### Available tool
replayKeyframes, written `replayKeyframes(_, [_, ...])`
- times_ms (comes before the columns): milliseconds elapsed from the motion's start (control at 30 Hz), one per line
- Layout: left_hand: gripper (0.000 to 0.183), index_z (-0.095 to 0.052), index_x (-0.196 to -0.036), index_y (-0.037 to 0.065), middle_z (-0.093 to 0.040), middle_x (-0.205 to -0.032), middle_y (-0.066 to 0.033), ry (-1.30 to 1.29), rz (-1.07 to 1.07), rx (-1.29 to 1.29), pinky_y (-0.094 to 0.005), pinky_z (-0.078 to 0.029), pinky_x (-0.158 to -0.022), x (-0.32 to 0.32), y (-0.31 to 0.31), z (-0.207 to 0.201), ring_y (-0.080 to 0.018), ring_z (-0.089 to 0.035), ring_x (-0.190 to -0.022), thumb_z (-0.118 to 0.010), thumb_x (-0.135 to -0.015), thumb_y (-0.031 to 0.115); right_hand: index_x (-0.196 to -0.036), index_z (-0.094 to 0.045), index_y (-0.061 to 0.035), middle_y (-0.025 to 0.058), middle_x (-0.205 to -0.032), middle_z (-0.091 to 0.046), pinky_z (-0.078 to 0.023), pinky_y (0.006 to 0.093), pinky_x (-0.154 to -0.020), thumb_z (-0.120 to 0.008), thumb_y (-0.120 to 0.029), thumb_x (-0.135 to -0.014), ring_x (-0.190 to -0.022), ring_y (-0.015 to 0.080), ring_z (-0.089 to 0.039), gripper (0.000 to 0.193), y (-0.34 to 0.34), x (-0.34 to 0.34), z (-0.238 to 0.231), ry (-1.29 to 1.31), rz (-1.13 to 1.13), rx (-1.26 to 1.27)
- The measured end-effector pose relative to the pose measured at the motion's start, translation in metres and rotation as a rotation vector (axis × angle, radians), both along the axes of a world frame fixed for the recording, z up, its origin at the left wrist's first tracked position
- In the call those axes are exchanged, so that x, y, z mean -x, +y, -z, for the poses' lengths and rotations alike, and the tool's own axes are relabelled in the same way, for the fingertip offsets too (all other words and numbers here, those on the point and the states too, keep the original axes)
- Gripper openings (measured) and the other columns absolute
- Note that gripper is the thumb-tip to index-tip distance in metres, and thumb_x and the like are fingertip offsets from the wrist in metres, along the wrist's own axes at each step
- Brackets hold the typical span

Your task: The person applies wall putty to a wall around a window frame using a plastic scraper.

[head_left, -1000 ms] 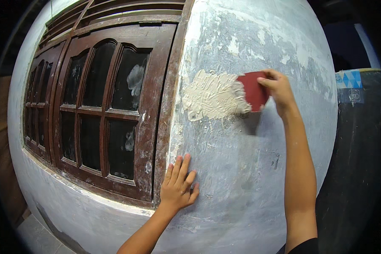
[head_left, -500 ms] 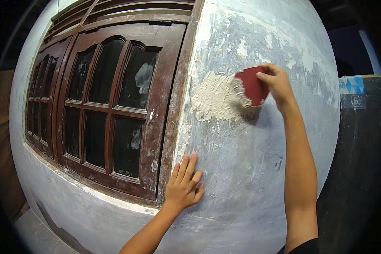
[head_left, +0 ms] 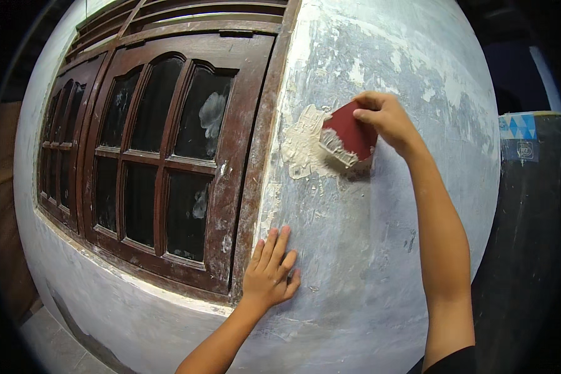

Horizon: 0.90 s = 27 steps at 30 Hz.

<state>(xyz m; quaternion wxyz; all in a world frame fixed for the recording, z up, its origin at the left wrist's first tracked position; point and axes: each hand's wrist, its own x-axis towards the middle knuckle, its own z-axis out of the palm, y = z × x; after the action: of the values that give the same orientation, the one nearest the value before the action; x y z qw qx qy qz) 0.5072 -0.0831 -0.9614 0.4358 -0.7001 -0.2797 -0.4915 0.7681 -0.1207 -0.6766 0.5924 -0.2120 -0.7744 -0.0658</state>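
Note:
My right hand (head_left: 386,121) grips a dark red flat scraper (head_left: 350,129), thumb on the near face and fingers over its top edge. Off-white putty clings along the scraper's lower left edge. That edge lies over a rough patch of wet-looking putty (head_left: 300,144) on the grey wall (head_left: 355,249); whether it presses on the wall at every point is hidden. Lower down, my left hand (head_left: 271,268) rests on the wall beside the window frame, fingers spread and holding nothing.
On the left stands a brown wooden window (head_left: 156,156) with dark panes, its frame (head_left: 254,187) running up beside the putty. White flaking paint (head_left: 355,71) marks the upper wall. A dark upright panel (head_left: 520,237) with a blue-and-white label stands at the right.
My right hand has moved the scraper left across the putty patch, covering more of its right part. My left hand has stayed in place on the wall.

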Motion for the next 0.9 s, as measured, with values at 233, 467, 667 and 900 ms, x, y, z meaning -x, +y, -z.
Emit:
replayKeyframes(233, [0.049,-0.047,-0.122,0.012,-0.038,-0.153,-0.0216,0.009,0.018,0.005,-0.0515,-0.028,-0.115,-0.006,0.002,0.0,-0.0408,-0.035,-0.143,-0.065,-0.079,0.027,-0.108,-0.068,0.0064,0.014,-0.1,-0.07,-0.053,0.0294,-0.083,-0.066,-0.004,-0.083,-0.092,0.0199,-0.067,0.028,-0.002,-0.052,-0.021,0.273,0.021,-0.005])
replayKeyframes(467, [0.049,-0.047,-0.122,0.012,-0.039,-0.153,-0.0223,0.003,0.011,0.005,-0.051,-0.027,-0.116,-0.003,0.001,0.002,-0.0406,-0.035,-0.143,-0.065,-0.079,0.026,-0.11,-0.067,0.0068,0.0127,-0.104,-0.07,-0.05,0.0294,-0.087,-0.065,-0.006,-0.083,-0.093,0.019,-0.065,0.029,0.011,-0.017,-0.009,0.043,0.043,0.01])
replayKeyframes(667, [0.046,-0.047,-0.121,0.013,-0.041,-0.152,-0.0194,-0.005,0.01,-0.007,-0.048,-0.026,-0.117,-0.005,0.001,-0.001,-0.0372,-0.036,-0.143,-0.063,-0.08,0.027,-0.112,-0.067,0.0057,0.0125,-0.103,-0.07,-0.053,0.0305,-0.082,-0.063,-0.006,-0.085,-0.089,0.0195,-0.066,0.029,-0.003,-0.054,-0.03,0.212,0.032,-0.043])
replayKeyframes(900, [0.05,-0.046,-0.123,0.013,-0.04,-0.152,-0.0221,-0.002,0.021,0.005,-0.0521,-0.028,-0.115,-0.002,0.002,0.001,-0.0408,-0.035,-0.142,-0.065,-0.078,0.027,-0.112,-0.067,0.0069,0.016,-0.105,-0.07,-0.052,0.0292,-0.086,-0.065,-0.007,-0.084,-0.092,0.0212,-0.067,0.032,0.014,-0.017,-0.026,0.051,0.078,-0.071])
